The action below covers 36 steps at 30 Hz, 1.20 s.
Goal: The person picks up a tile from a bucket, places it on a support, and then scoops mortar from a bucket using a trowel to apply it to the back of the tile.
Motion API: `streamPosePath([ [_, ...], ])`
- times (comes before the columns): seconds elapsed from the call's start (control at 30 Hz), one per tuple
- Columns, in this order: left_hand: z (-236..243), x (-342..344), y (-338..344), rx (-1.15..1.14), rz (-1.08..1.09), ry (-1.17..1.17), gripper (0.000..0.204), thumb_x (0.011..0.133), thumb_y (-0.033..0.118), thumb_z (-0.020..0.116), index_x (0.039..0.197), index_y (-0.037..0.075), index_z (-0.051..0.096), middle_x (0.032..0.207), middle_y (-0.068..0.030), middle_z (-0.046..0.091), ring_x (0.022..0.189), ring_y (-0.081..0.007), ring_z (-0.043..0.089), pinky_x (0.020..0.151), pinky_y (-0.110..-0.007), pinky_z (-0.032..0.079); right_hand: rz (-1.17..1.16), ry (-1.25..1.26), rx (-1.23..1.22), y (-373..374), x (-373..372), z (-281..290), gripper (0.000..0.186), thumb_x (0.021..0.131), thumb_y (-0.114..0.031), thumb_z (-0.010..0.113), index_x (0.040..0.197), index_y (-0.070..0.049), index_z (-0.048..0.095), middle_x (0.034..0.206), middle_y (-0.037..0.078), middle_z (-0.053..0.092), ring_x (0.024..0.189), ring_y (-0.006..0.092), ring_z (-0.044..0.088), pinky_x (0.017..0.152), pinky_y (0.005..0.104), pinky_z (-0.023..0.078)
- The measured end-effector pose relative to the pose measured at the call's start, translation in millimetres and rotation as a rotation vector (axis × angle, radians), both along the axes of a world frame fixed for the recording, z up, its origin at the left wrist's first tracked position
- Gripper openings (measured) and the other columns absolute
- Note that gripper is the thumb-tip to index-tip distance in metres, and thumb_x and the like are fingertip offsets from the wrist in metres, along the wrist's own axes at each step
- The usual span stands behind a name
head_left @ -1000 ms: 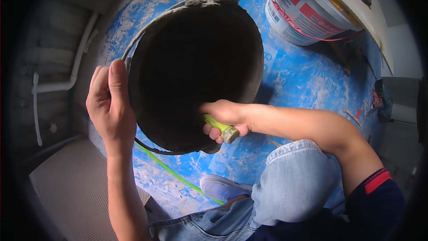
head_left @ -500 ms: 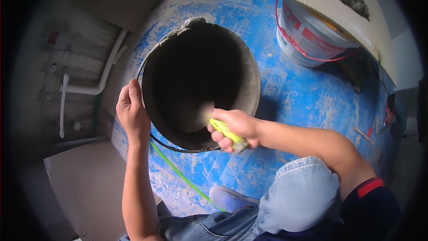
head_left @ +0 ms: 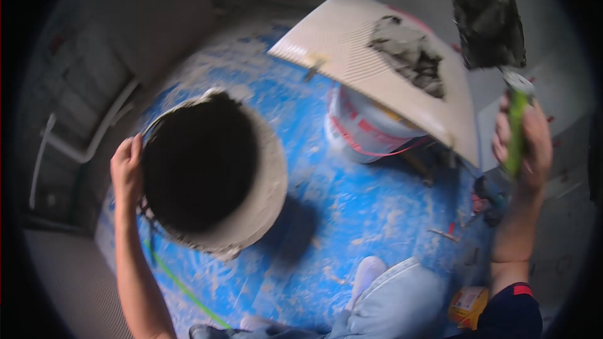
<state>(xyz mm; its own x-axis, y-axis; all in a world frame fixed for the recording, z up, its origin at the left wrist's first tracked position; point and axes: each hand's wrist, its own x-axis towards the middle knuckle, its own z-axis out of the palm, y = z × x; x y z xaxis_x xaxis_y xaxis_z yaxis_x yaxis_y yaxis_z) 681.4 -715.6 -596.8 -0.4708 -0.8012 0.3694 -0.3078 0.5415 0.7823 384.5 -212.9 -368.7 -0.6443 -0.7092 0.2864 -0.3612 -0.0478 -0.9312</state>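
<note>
My left hand (head_left: 127, 166) is closed on the left rim of a mortar-caked bucket (head_left: 274, 179), which leans on the floor with its dark mouth toward me. At the upper right, my right hand (head_left: 527, 141) grips the green handle of a trowel (head_left: 487, 19). Wet grey mortar coats the trowel's broad blade, raised beyond the hand. Left of the blade, a pale tile (head_left: 333, 34) with combed ridges carries a heap of mortar (head_left: 408, 56). The bucket's inside is too dark to make out.
Beneath the tile stands a white and red pail (head_left: 364, 127). A green hose or cord (head_left: 188, 292) runs across the blue, mortar-spotted floor covering (head_left: 364, 213). Small tools (head_left: 445, 234) lie at right, near a yellow package (head_left: 468, 304). White pipes (head_left: 88, 147) line the left wall.
My right hand has lifted the trowel out of the bucket and swung it to the upper right, its blade now loaded with mortar. My left hand stays on the rim; the view has shifted right.
</note>
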Motion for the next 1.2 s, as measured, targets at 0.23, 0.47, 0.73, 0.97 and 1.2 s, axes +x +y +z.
streamPosePath([
  [0.23, 54, -30, 29, -0.368, -0.082, -0.204, 0.031, 0.093, 0.018, 0.058, 0.076, -0.003, 0.043, 0.074, -0.015, 0.042, 0.069, -0.032, 0.044, 0.064, -0.038, 0.039, -0.478, 0.832, 0.797, 5, -159, -70, 0.033, 0.091, -0.035, 0.062, 0.079, -0.006, 0.053, 0.065, 0.003, 0.054, 0.048, 0.0122, 0.053, 0.047, 0.027, 0.046],
  [0.47, 135, -50, 72, -0.78, -0.091, -0.413, 0.021, 0.086, 0.014, 0.063, 0.076, 0.0, 0.051, 0.082, -0.0146, 0.052, 0.082, -0.0341, 0.053, 0.074, -0.042, 0.043, -0.313, -0.056, 0.562, -19, -130, -32, 0.027, 0.091, -0.031, 0.063, 0.087, -0.008, 0.05, 0.063, 0.001, 0.051, 0.044, 0.0085, 0.048, 0.039, 0.0265, 0.042],
  [0.73, 161, -90, 73, -1.096, -0.389, -0.524, 0.013, 0.073, 0.012, 0.073, 0.071, 0.005, 0.063, 0.082, -0.0076, 0.053, 0.085, -0.0238, 0.051, 0.081, -0.035, 0.039, -0.357, -0.304, 0.281, -9, -150, -10, 0.025, 0.091, -0.034, 0.061, 0.085, -0.012, 0.048, 0.063, 0.0, 0.052, 0.043, 0.0079, 0.047, 0.038, 0.0235, 0.039],
  [0.97, 137, 10, 103, -1.112, -0.341, -0.455, 0.03, 0.057, 0.013, 0.074, 0.083, 0.006, 0.061, 0.093, -0.0098, 0.051, 0.092, -0.0294, 0.054, 0.077, -0.043, 0.043, -0.305, -0.232, 0.464, -31, -149, -23, 0.028, 0.089, -0.037, 0.065, 0.086, -0.016, 0.048, 0.066, -0.001, 0.052, 0.045, 0.0081, 0.049, 0.038, 0.023, 0.037],
  [1.2, 80, 59, 96, -0.545, -0.288, -0.506, 0.033, 0.055, 0.005, 0.079, 0.085, 0.009, 0.066, 0.096, -0.0112, 0.055, 0.093, -0.0319, 0.052, 0.079, -0.042, 0.043, -0.368, -0.299, 0.62, 20, -157, -36, 0.03, 0.089, -0.041, 0.063, 0.083, -0.016, 0.048, 0.057, -0.003, 0.045, 0.041, 0.0073, 0.043, 0.036, 0.0237, 0.035],
])
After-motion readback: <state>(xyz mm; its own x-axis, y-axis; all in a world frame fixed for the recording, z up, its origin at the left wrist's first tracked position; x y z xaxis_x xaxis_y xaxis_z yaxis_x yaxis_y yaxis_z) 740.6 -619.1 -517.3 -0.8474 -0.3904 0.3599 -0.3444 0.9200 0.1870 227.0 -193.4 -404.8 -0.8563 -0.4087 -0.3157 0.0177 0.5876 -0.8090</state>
